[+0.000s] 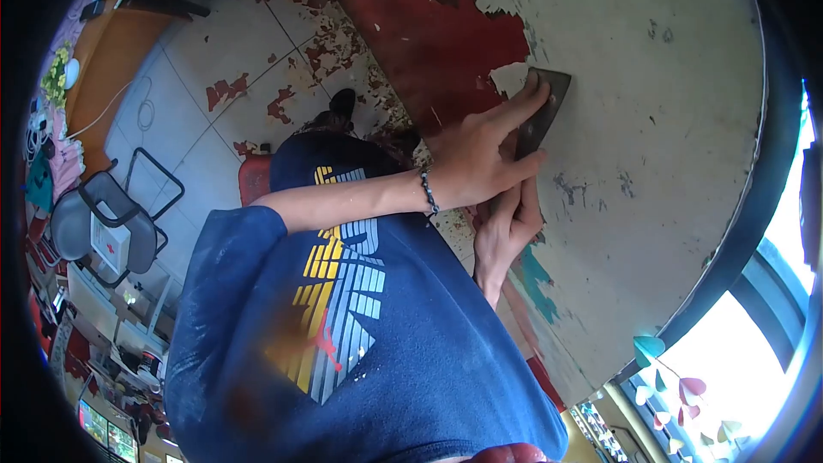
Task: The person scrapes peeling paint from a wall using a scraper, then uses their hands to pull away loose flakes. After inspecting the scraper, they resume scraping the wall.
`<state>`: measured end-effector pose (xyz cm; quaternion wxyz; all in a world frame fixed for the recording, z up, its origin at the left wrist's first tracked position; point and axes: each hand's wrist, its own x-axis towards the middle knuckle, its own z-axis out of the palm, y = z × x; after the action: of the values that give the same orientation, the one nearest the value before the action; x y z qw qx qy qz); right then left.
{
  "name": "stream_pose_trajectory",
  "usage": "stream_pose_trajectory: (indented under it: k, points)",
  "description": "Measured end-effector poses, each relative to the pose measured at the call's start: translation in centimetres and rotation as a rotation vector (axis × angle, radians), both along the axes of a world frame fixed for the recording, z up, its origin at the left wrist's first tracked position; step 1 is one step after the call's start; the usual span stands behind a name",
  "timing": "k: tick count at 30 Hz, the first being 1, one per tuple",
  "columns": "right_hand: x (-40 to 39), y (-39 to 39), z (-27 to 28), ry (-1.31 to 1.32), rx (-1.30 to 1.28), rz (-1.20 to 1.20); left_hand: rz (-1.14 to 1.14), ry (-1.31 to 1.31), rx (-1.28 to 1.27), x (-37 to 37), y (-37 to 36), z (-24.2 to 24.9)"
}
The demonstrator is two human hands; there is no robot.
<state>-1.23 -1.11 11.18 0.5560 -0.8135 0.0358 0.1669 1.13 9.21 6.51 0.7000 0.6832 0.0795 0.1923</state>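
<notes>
A dark flat metal scraper blade (pixel 549 107) lies tilted against a pale surface (pixel 651 111) with red paint (pixel 411 43) torn ragged along its edge. My left hand (pixel 484 150), with a beaded bracelet at the wrist, is closed on the blade, its fingers along the upper part. Just below, my right hand (pixel 507 236) has its fingers bent up to the blade's lower end, partly covered by the left hand. Its forearm goes out of sight behind my blue shirt (pixel 411 334). A green paint patch (pixel 538 281) shows beside the right hand.
Red and cream paint flakes (pixel 321 43) litter the tiled floor (pixel 189 86) by my shoe (pixel 343 103). A grey chair (pixel 107 219) and a wooden desk (pixel 111 60) stand at the left. Heart-shaped decorations (pixel 690 390) hang near the bright window (pixel 729 351).
</notes>
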Motion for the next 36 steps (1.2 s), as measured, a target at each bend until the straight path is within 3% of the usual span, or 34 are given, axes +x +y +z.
stream_pose_trajectory:
  k: [2,4,6,10,12,16,20,23,26,28,30,32,34,35,36]
  points:
    - [0.3,0.2,-1.0,-0.284,-0.147,0.125,0.044,-0.054,-0.171,0.4,0.0,-0.7]
    - [-0.2,-0.2,-1.4,-0.247,-0.131,0.085,0.007,-0.003,-0.185,0.1,0.1,-0.6]
    - [-0.2,-0.5,-0.2,-0.007,-0.030,0.026,0.030,-0.034,-0.067,0.1,-0.2,-0.4]
    - [0.6,-0.1,-0.7,-0.091,-0.091,0.056,0.117,-0.115,-0.010,0.7,0.1,-0.5]
    - [0.5,-1.4,-0.5,-0.019,-0.118,0.065,0.012,-0.012,-0.162,0.2,0.0,-0.3]
    - [1.1,-1.8,-1.5,-0.092,-0.127,0.073,0.012,-0.039,-0.066,0.7,-0.3,-0.4]
    - [0.7,-1.8,-0.4,0.047,-0.129,0.092,0.047,-0.023,-0.094,0.0,-0.4,0.0]
    - [1.6,-0.4,-0.4,-0.110,-0.035,0.033,0.078,-0.045,-0.062,1.1,0.1,-0.3]
    - [1.4,-0.3,0.3,0.095,-0.082,-0.005,0.071,-0.023,-0.120,0.7,0.0,-0.2]
    - [1.1,-1.2,-1.4,-0.264,-0.171,0.061,0.045,0.006,-0.159,0.3,-0.7,-0.2]
    - [2.7,0.2,-0.9,-0.189,-0.140,0.094,0.197,-0.099,0.082,1.2,-0.7,-1.1]
    - [2.5,1.0,0.4,-0.070,-0.156,0.081,0.194,-0.051,-0.027,2.1,1.9,-0.6]
    - [3.7,1.3,0.2,-0.204,-0.301,0.271,0.206,-0.010,-0.134,1.9,1.4,-0.5]
    - [2.7,-1.2,-2.8,-0.372,-0.280,0.201,0.160,-0.003,-0.049,1.3,0.7,-0.6]
    - [2.5,-1.9,-2.8,-0.380,-0.268,0.231,0.116,0.016,0.024,0.6,0.0,-0.7]
